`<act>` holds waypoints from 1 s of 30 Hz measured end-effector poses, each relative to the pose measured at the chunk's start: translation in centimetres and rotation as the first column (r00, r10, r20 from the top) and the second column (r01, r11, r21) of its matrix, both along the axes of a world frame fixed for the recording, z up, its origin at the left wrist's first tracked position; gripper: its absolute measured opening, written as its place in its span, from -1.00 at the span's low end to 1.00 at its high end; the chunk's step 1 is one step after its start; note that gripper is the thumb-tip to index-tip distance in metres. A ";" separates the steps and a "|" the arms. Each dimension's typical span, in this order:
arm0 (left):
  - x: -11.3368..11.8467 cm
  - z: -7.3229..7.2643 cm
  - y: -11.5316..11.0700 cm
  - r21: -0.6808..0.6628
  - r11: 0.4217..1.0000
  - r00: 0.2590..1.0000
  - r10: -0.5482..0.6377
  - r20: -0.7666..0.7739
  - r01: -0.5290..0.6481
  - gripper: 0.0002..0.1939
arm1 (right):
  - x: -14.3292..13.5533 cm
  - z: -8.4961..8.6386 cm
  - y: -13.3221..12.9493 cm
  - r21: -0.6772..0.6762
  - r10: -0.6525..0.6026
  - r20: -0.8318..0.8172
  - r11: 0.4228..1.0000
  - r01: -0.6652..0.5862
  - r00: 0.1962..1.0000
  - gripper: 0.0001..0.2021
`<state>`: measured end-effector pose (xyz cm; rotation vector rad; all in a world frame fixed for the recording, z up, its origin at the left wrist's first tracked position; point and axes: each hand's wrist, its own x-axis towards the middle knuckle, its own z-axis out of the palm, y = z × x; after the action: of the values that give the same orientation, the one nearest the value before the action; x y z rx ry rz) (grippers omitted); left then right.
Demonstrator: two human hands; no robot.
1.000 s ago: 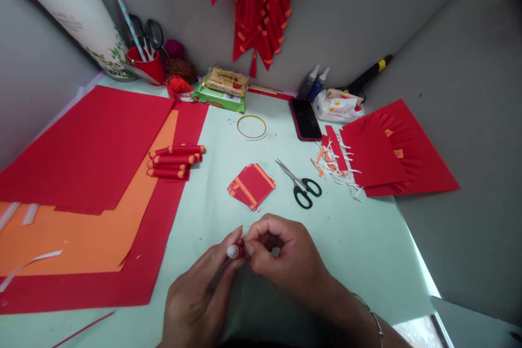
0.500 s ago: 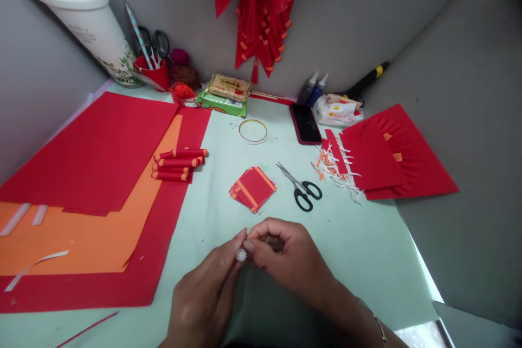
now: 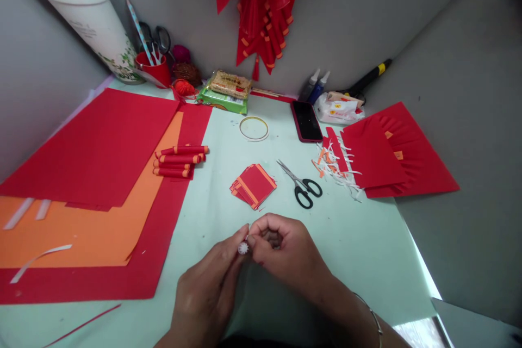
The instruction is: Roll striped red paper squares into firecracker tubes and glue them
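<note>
Near the front of the table my left hand (image 3: 210, 277) is closed around a small thing with a white, ridged round end (image 3: 243, 248). Most of that thing is hidden by the fingers, and a little red shows beside it. My right hand (image 3: 283, 247) touches it from the right, thumb and forefinger pinched together at its upper edge. Whatever lies in that pinch is too small to make out. Beyond both hands lies a stack of red paper squares with orange strips (image 3: 253, 186). Black-handled scissors (image 3: 304, 185) rest to its right, blades partly spread.
Rolled red paper tubes (image 3: 181, 161) lie at left on large red sheets (image 3: 101, 147) and an orange sheet (image 3: 89, 236). A tape ring (image 3: 253, 128), phone (image 3: 306, 121) and snack packs (image 3: 226, 91) sit farther back. Paper scraps (image 3: 336, 163) and red sheets (image 3: 377, 155) are at right.
Both hands stay together around the white-ended thing, with its round end slightly tilted. The whole view has shifted a little; the things on the table have not moved.
</note>
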<state>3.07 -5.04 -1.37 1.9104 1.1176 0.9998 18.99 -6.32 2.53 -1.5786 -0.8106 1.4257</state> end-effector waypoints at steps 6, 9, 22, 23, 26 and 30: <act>-0.2 0.1 0.0 -0.252 0.965 0.997 0.077 -0.002 -0.075 -0.71 | -0.2 0.1 0.0 0.033 -0.003 0.009 0.999 0.003 1.000 -0.95; -0.1 0.6 0.1 -0.386 0.911 0.986 0.165 0.026 -0.142 -0.71 | 0.0 0.2 -0.1 0.045 0.000 0.014 0.999 -0.001 1.000 -0.96; -0.6 1.8 1.3 -0.707 0.690 0.946 0.310 0.099 -0.153 -0.50 | 0.4 1.0 -0.4 0.083 0.098 -0.010 0.992 -0.097 0.995 -0.98; -0.5 1.9 1.3 -0.706 0.689 0.941 0.325 0.099 -0.163 -0.51 | 0.5 1.1 -0.5 0.096 0.105 0.000 0.990 -0.105 0.994 -0.97; -0.7 2.1 1.6 -0.693 0.690 0.926 0.368 0.088 -0.208 -0.55 | 1.1 1.5 -0.7 0.092 0.136 0.078 0.985 -0.143 0.988 -0.95; -1.0 2.2 2.1 -0.689 0.686 0.877 0.455 0.156 -0.233 -0.58 | 2.1 1.2 -1.4 0.050 0.326 0.396 0.926 -0.374 0.859 -0.88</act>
<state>2.07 -2.99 0.81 0.9443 1.4303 0.9003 21.11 -7.69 3.75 -1.6947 -1.4566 1.2919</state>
